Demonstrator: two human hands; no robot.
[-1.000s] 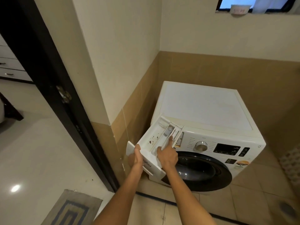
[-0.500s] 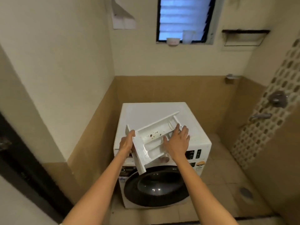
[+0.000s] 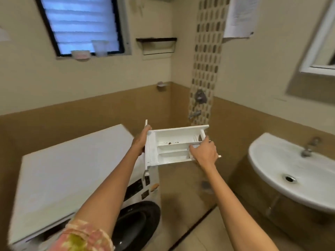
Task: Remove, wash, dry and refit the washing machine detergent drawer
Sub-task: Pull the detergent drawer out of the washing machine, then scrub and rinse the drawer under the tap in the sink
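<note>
Detergent drawer (image 3: 172, 147) aloft: left grip (image 3: 140, 142) clasps left end, right grip (image 3: 204, 151) right end; tilting could spill residue (image 3: 170, 143).

white detergent drawer (image 3: 174, 145), stained, airborne beside washer (image 3: 72, 169)

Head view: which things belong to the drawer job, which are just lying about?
Job: detergent drawer, held by left hand and right hand; washing machine; sink; sink tap.
Lying about: window, wall shelf, mirror, shower mixer.
</note>
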